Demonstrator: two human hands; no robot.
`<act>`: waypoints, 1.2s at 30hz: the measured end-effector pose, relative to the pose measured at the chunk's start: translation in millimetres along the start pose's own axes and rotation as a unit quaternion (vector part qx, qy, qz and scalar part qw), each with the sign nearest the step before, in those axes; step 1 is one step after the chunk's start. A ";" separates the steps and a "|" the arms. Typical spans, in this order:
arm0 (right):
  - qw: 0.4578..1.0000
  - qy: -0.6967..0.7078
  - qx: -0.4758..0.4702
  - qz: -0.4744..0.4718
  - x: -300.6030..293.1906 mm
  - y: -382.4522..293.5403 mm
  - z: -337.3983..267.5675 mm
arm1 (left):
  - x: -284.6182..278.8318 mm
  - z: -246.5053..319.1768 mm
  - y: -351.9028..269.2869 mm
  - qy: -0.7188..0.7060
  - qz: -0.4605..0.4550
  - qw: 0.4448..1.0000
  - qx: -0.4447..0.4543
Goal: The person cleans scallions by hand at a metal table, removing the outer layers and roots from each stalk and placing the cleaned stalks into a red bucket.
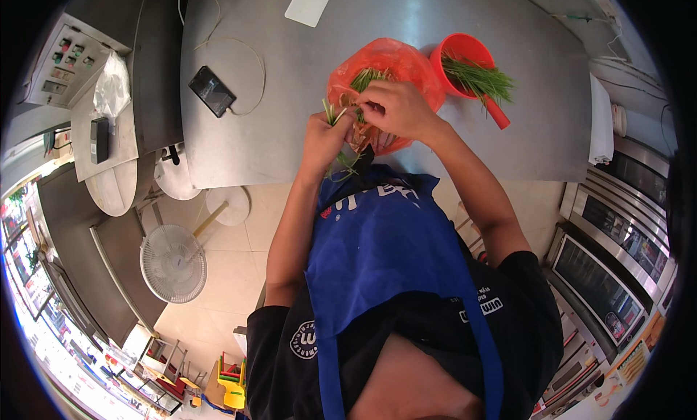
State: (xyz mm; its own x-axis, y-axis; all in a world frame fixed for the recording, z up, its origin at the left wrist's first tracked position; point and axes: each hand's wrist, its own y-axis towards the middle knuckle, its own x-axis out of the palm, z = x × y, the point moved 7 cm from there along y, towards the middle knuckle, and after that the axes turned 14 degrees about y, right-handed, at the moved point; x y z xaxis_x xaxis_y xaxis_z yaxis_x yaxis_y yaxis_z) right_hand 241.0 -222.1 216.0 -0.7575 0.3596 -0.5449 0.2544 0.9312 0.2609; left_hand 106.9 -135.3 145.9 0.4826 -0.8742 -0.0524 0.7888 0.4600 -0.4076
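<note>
My left hand (pixel 322 139) is closed around a few thin green stalks (pixel 333 114), perhaps garlic chives; their pale ends stick up past the thumb and their leaves hang below the fist. Fingertips of my right hand (pixel 397 105) are pinched together close beside it; whether anything is between them is hidden. Both hands are over the near side of a spread red plastic bag (pixel 419 71). Inside the bag lie more green stalks (pixel 371 78) and some brownish scraps. To its right, a red plastic dipper (pixel 454 43) with a handle holds a bunch of cut green leaves (pixel 476 77).
All this rests on a stainless steel table (pixel 283 93). A phone (pixel 212 91) on a cable lies left, a white plastic scraper (pixel 308 7) at the far side. A white fan (pixel 173 263) stands on the floor at left. Glass-fronted ovens (pixel 599 289) line the right.
</note>
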 end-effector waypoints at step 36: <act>0.953 0.193 0.185 0.145 -0.5 -30.1 24.6 | 17.2 14.2 -7.1 0.016 -0.108 0.994 -0.022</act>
State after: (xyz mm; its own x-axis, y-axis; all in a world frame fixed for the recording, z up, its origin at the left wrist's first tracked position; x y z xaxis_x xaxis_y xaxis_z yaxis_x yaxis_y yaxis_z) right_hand 248.5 -248.8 188.8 -0.7698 0.6228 -0.1398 0.6269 0.7789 0.0174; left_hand 115.0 -151.3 160.8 0.2904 -0.9568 0.0125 0.8549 0.2535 -0.4526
